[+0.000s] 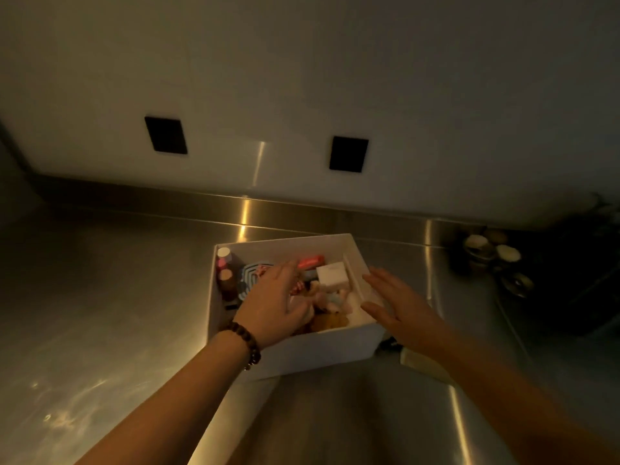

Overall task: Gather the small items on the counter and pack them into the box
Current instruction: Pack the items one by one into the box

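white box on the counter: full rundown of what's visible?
The white box is rectangular, open-topped, with smooth matte walls, perhaps plastic or card. It stands upright on the steel counter, turned slightly askew to the back wall. It is nearly full of small items. The left hand reaches inside; the right hand lies flat over its right rim, contact unclear.

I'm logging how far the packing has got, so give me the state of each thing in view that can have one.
white box: open-topped, upright on the counter, filled with small items.
small bottles: upright in the box's left corner.
small white carton: in the box, closed.
left hand: over the box, fingers reaching down among the items; whether it holds one is hidden.
right hand: open, fingers straight, at the box's right rim.
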Action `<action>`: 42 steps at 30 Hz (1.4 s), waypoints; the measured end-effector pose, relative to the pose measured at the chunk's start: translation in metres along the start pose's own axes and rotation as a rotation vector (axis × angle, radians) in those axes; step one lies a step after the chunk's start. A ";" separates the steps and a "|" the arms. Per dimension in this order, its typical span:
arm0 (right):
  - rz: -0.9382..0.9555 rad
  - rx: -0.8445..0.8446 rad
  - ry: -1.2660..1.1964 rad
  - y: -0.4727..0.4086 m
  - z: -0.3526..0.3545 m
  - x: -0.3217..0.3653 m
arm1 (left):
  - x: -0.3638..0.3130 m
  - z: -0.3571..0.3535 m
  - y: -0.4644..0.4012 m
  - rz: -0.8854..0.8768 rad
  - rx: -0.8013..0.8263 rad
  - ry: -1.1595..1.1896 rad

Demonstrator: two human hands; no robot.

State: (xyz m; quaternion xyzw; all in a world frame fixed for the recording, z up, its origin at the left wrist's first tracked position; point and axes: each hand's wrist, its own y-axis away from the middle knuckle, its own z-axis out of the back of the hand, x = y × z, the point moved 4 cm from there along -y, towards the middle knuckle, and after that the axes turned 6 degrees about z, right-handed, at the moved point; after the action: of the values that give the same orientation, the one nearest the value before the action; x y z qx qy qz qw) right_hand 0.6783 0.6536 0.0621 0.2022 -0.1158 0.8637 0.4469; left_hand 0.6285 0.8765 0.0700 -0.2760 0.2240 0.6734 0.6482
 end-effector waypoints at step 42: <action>-0.040 -0.052 0.087 0.151 -0.035 -0.248 | -0.142 -0.288 -0.063 0.263 0.082 -0.187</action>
State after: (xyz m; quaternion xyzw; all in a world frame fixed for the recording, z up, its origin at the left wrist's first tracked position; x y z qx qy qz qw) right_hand 0.6745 0.4007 -0.0846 0.1551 -0.1144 0.8592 0.4740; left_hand 0.7159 0.5837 -0.0480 -0.1536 0.2241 0.7656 0.5831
